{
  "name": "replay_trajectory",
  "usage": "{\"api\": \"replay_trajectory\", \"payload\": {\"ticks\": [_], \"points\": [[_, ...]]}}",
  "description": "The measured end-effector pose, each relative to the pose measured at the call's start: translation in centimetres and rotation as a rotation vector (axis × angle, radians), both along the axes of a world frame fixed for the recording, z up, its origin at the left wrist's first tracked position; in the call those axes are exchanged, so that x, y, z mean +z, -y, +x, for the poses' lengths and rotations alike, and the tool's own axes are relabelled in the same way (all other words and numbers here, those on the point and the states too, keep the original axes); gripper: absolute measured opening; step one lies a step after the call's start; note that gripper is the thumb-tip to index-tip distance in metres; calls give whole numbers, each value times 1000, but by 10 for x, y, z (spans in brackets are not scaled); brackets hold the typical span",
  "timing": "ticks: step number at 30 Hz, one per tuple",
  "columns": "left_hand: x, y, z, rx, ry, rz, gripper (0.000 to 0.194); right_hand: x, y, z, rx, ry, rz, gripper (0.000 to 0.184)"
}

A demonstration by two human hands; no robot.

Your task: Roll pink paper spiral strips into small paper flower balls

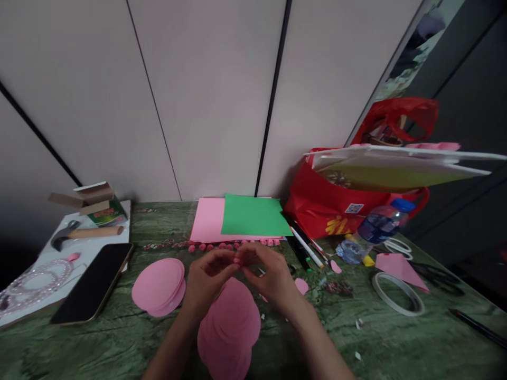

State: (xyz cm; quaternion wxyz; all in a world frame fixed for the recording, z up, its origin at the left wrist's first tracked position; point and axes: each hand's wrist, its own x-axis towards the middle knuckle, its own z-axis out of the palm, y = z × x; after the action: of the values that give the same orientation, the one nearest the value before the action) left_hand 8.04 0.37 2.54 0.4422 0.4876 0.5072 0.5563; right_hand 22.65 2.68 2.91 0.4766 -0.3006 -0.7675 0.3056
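My left hand [206,277] and my right hand [269,274] meet above the green table, fingertips pinched together on a small pink paper piece [236,259]. Beneath them lies a stack of pink paper circles [232,327]. A second pile of pink circles [159,286] rests to the left. Just beyond my fingers runs a row of small rolled pink paper pieces [222,246], in front of a pink sheet [206,219] with a green sheet [253,215] on top of it.
A black phone [93,282], a hammer [85,233], a small box [99,200] and clear beads [35,279] lie on a white board at left. At right: pens [304,245], red bag [336,203], water bottle [374,227], tape rings [396,293], scissors [438,274].
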Motion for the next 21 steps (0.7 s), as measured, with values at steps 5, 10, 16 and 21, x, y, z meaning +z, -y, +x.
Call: {"api": "replay_trajectory", "payload": {"ticks": [5,10,16,21], "points": [[-5,4,3,127,-303,264,29,5,1,2,-57,39,-12,27],[-8,8,5,214,-656,350,34,9,4,-1,-118,73,28,4],[-16,7,1,258,-854,490,38,8,9,-8,-206,108,-24,3],[-19,8,-1,196,-926,575,39,6,12,-11,-262,116,-54,4]]}}
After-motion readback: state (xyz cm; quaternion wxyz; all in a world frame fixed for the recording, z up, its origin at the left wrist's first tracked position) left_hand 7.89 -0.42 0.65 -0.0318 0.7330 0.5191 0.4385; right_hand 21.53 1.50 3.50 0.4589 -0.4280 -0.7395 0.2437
